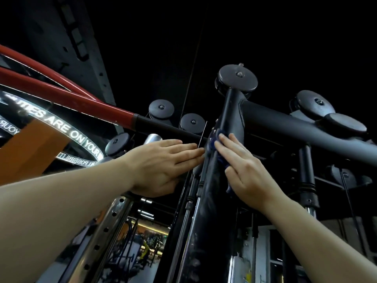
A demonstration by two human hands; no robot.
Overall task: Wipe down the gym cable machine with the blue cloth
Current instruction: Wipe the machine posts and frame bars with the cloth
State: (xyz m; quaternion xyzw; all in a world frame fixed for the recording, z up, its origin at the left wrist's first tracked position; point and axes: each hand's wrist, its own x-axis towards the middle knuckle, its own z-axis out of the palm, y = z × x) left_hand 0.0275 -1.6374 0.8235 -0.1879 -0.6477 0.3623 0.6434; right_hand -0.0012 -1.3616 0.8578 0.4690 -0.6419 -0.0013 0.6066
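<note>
A dim gym ceiling is seen above the cable machine's black upright (230, 119). The blue cloth (214, 139) is pressed flat under the right hand (242, 166); at nine o'clock, the left hand (163, 160) is laid open, holding nothing.

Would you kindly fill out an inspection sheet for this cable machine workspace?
Surface: dark metal upright post of the cable machine, joined to a grey crossbeam.
Job's things: blue cloth, pressed flat against the post.
Clutter: nothing seen.
Grippers: right hand flat on the cloth; left hand open, fingertips at the post.
Cables: thin steel cable beside the post.
Surroundings: round black pulleys, red tubes, lit sign.
</note>
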